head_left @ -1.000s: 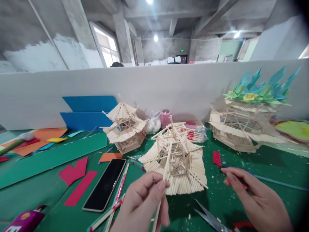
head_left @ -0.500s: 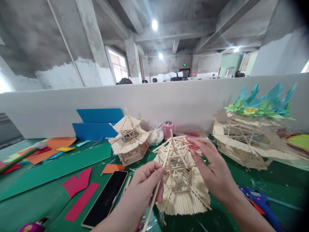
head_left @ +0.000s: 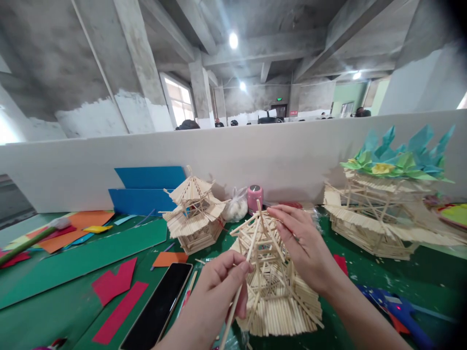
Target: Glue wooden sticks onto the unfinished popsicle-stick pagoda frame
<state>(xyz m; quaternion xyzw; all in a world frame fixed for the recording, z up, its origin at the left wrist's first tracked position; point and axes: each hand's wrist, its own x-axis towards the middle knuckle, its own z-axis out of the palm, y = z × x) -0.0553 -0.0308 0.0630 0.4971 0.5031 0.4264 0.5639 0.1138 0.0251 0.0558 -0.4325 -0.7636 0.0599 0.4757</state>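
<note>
- I see the left hand (head_left: 219, 287) pinching a thin wooden stick (head_left: 241, 287) between thumb and fingertips, fingers closed round it.
- The stick's long axis runs steeply, leaning right: its lower end points down toward the bottom edge, its upper end rises toward the peak of the stick tower (head_left: 272, 277).
- Where the upper end stops I cannot tell; it merges with the tower's own sticks near the top. The lower end is cut off by the bottom edge.
- The tower stands on the green mat (head_left: 54, 291) just right of the left hand, upright, with a skirt of sticks fanned round its base.
- The right hand (head_left: 304, 248) lies against the tower's upper right side, fingers curved onto the frame near the peak, bracing it. I cannot tell whether they pinch a single stick.
- The right forearm hides the tower's right flank and part of the blue glue gun (head_left: 399, 311) right of the tower.
- Left of the tower, beyond the left hand, a black phone (head_left: 160, 306) lies flat, its near end cut off.
- Behind the tower to the left stands a finished small pagoda (head_left: 193, 214); a pink pot (head_left: 254, 195) sits behind the tower at the white wall.
- Well right of the tower is a larger stick building (head_left: 379, 223) topped with paper flowers (head_left: 397, 155).
</note>
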